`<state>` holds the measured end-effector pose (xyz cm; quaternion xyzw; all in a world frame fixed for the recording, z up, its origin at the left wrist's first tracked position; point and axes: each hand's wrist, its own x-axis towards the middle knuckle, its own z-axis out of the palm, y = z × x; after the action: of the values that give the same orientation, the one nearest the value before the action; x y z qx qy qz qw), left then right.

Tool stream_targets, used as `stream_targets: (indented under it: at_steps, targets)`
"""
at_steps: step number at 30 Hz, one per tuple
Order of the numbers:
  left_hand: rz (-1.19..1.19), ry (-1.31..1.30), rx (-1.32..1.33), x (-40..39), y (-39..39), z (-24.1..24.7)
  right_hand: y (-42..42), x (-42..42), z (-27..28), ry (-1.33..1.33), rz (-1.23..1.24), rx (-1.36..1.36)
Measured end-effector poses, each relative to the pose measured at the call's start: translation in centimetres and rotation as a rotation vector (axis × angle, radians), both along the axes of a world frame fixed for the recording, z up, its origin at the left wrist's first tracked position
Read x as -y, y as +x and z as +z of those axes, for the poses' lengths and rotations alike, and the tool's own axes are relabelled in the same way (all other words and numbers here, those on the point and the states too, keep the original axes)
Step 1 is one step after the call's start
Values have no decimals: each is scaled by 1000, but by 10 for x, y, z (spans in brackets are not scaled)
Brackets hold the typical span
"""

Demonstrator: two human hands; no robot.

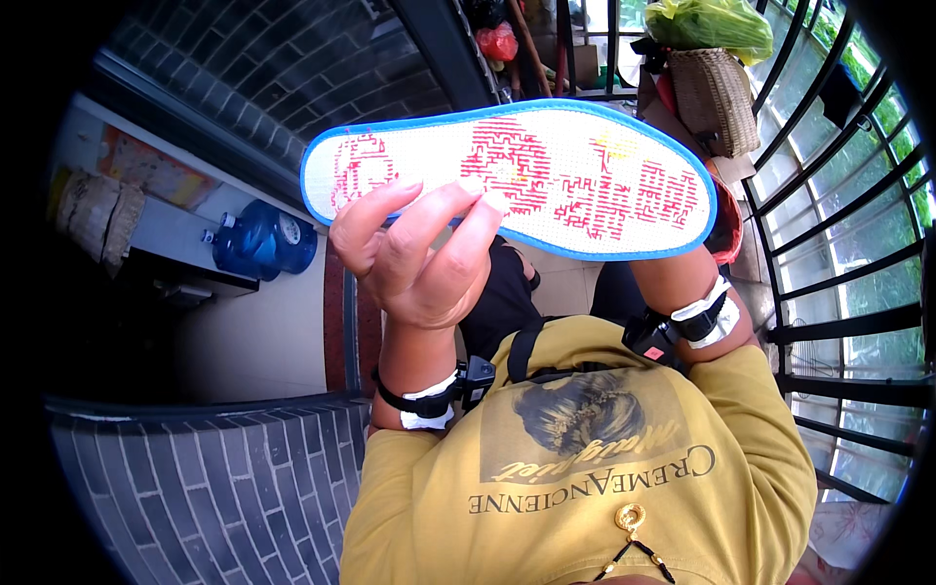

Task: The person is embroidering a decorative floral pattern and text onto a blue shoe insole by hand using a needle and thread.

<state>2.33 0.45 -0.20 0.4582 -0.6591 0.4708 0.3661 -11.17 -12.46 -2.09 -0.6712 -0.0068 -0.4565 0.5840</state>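
A white cross-stitch shoe insole [439, 153] with blue edging is held up level in front of me. Red stitching covers much of its face, with small patches of yellow. My left hand [431, 248] grips its lower edge near the narrow middle, fingertips on the stitched face; the thumb is hidden. Behind the wide right end of the insole, my right forearm [673, 281] comes up, and my right hand is hidden there. No needle or loose thread can be made out.
Blue water bottles [267, 238] are at the left beyond a doorway. A woven basket [713, 99] with a green plastic bag [709, 29] stands at the upper right, by black window bars [848, 325]. A red container [727, 223] lies partly behind the insole. A grey brick wall [219, 490] is lower left.
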Motion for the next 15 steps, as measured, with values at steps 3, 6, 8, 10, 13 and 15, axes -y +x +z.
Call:
stream_targets:
  at_steps: [3, 6, 8, 10, 13, 15]
  targets:
    - [0, -2, 19, 0, 2, 0, -2, -1, 8, -105, -38, -59]
    - [-21, 21, 12, 1, 2, 1, -5, 5, 10, -44, 43, -64]
    - [-74, 58, -13, 2, 3, 1, -7, 12, 10, 33, 164, -44]
    - [-148, 109, -50, 4, 10, -3, -8, 14, 10, 131, 355, 54]
    - [-312, 216, -210, 13, 19, -5, -12, 23, 15, 151, 69, -81]
    - [-327, 290, -208, 15, 22, -7, -18, 35, 18, -63, 91, -135]
